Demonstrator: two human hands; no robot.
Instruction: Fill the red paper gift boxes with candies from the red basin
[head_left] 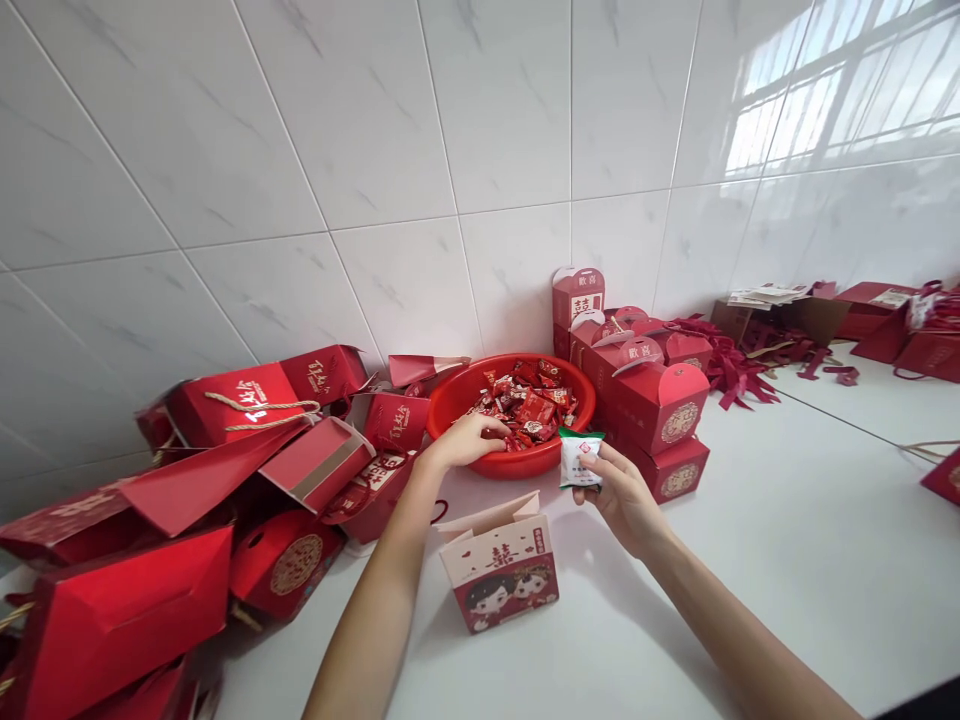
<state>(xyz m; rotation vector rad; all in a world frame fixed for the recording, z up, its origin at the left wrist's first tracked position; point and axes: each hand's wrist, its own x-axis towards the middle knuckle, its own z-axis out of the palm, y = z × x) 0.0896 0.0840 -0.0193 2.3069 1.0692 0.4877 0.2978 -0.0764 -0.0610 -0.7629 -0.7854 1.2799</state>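
Note:
My right hand [616, 490] pinches a small white packet [579, 462] with green edges and a red mark, holding it upright above the table beside the basin. My left hand [472, 441] reaches over the near left rim of a red plastic basin [511, 464]. Its fingers are bent and apart, with the tips among red wrapped candies [536, 408]; I see nothing clearly gripped there. Between my forearms stands a small open-topped paper gift box [501, 575], pink and dark red, printed with two cartoon figures. No hand touches this box.
Red boxes with rope handles [247, 402] lie in a loose heap on the left. Closed red gift boxes [652, 405] are stacked right of the basin. Dark red ribbons [724, 360] and an open carton [795, 325] lie farther right. A tiled wall [390, 150] borders the white table [810, 500].

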